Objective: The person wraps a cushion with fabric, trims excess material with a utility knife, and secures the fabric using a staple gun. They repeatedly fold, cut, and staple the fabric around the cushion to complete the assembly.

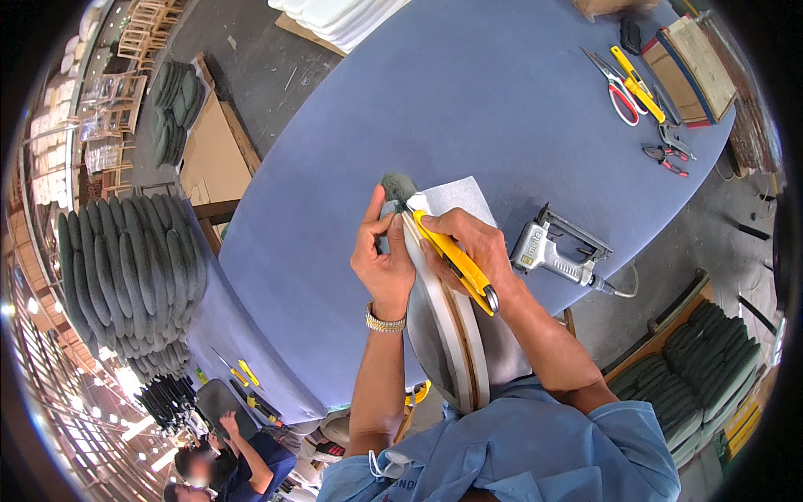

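Curved, white-edged grey padding is sitting at the centre of the frame; we are pinching its dark green fabric end with our left hand and clasping a slim yellow plastic cutter in our right hand.

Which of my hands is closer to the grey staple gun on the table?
Your right hand. It holds the yellow cutter just left of the staple gun; your left hand is farther left, beyond the right one.
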A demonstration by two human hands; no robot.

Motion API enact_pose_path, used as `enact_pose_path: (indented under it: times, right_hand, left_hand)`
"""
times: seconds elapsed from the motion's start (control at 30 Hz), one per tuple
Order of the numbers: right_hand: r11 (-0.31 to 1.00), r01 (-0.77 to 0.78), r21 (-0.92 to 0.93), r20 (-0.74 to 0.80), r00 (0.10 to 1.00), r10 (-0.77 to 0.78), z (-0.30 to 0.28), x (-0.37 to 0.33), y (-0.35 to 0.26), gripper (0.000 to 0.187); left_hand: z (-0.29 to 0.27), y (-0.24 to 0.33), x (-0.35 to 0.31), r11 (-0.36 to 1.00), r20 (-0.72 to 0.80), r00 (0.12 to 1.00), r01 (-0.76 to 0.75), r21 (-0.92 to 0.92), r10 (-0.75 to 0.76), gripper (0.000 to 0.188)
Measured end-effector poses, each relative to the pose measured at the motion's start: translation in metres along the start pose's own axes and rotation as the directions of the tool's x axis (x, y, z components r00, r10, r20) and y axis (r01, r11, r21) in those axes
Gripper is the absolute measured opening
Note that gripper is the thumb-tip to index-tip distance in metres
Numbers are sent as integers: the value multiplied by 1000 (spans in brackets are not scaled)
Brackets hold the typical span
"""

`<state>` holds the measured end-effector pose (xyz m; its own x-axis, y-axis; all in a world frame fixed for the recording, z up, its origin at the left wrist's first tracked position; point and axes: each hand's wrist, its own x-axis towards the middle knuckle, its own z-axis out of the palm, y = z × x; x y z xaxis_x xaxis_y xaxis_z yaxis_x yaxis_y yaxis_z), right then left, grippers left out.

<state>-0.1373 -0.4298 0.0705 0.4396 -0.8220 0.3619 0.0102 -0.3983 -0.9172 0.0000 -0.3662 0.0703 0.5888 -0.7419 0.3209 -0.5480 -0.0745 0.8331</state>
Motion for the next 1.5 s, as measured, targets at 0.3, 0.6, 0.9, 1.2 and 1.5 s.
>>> enact_pose_path:
  times: [0.3,0.6,0.9,1.2,1.5]
  right_hand:
    - [1000,-14,-21,-22,1000,13,1,-5,-2,36]
    - [998,56,27,-178,983,-51,5,-9,6,36]
    - [996,-31,80,-169,985,44,4,3,14,36]
    - [989,-44,138,-128,990,62,3,10,18,38]
    - [991,-62,120,-70,995,70,0,10,17,35]
  left_hand:
    - [-1,2,-3,992,-48,993,100,-72,-104,7]
    - [-19,18,18,922,-69,946,289,-258,-316,13]
    - [-17,36,19,940,31,940,341,-22,-341,14]
    - [-11,40,7,884,188,964,-247,396,185,11]
    - [-12,18,-3,994,97,991,-101,45,96,12]
